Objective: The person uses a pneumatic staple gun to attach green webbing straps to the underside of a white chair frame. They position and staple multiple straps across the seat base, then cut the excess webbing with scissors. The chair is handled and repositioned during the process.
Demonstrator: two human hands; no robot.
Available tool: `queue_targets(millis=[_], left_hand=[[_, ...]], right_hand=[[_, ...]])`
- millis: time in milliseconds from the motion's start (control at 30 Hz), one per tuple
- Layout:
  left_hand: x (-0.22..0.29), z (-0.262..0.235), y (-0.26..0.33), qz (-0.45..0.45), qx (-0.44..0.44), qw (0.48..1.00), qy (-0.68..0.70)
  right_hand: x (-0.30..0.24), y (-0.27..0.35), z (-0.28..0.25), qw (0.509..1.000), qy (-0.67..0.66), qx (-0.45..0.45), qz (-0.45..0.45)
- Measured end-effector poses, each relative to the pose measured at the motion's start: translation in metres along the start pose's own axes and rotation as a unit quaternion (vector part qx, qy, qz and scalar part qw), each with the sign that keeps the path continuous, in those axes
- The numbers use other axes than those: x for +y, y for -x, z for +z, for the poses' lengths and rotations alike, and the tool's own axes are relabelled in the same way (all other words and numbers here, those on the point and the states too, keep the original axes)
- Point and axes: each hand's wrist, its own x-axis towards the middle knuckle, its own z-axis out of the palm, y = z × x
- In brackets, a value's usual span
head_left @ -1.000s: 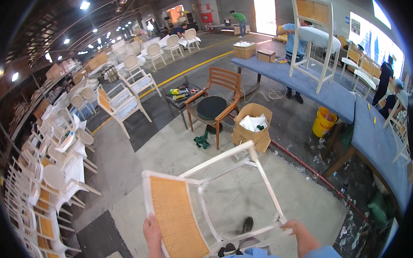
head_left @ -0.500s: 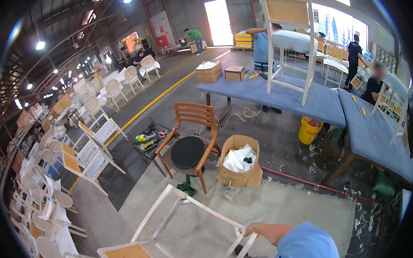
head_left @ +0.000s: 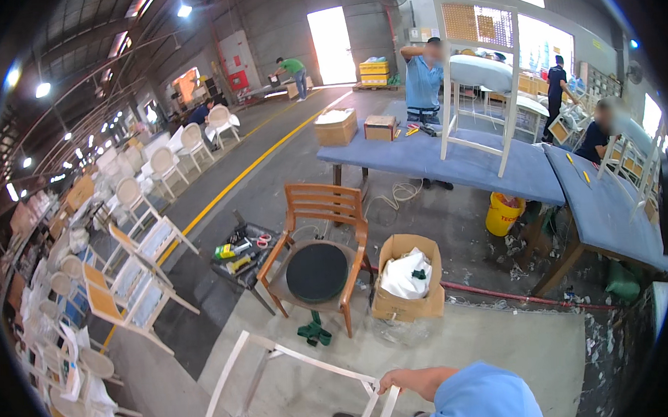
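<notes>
My right hand (head_left: 390, 381) is closed around a corner of a bare white wooden chair frame (head_left: 321, 362) at the bottom of the view. The frame is tilted, and its lower part runs out of the picture. My left hand does not show. Beyond the frame stands a brown wooden armchair (head_left: 323, 203) with a round black pad (head_left: 317, 271) on its seat. Green webbing (head_left: 314, 332) lies on the floor by its front legs. To its right is an open cardboard box (head_left: 405, 307) holding white cloth (head_left: 405, 274).
A low dark stand (head_left: 237, 271) carries scissors and other tools. Blue-topped tables (head_left: 420, 152) hold a white chair (head_left: 509, 132); a person in blue (head_left: 422, 84) stands behind. A yellow bucket (head_left: 502, 216) sits underneath. A red pipe (head_left: 499, 294) crosses the floor. Several chairs line the left.
My view has shifted, so the armchair and box appear lower and farther right. The chair frame, still gripped by my right hand, sits lower, its woven panel now out of view.
</notes>
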Motion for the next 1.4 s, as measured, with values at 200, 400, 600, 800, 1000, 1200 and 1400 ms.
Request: queue_targets(millis=[200, 400, 600, 800, 1000, 1200, 1400], left_hand=[[0.033, 0.080, -0.126, 0.062, 0.036, 0.996, -0.058], [0.043, 0.142, -0.186, 0.006, -0.061, 0.995, -0.080], [0.064, 0.182, -0.190, 0.066, -0.036, 0.991, -0.109], [0.081, 0.190, -0.184, 0.061, -0.041, 0.975, -0.208], [0.123, 0.215, -0.143, 0.074, 0.000, 0.980, -0.186], [0.195, 0.302, -0.058, 0.119, -0.071, 0.980, -0.141], [0.264, 0.388, 0.029, 0.144, -0.205, 0.962, -0.107]], right_hand=[[-0.097, -0.030, 0.020, 0.998, -0.062, 0.012, -0.008], [-0.142, -0.049, 0.015, 0.995, -0.053, 0.089, -0.003], [-0.131, -0.063, 0.022, 0.989, -0.078, 0.129, 0.003], [-0.120, -0.050, 0.010, 0.990, -0.125, 0.063, 0.003], [-0.118, -0.003, -0.036, 0.979, 0.084, 0.137, -0.124], [-0.057, 0.021, -0.205, 0.967, 0.166, 0.169, -0.094], [0.033, 0.092, -0.393, 0.913, 0.052, 0.394, -0.089]])
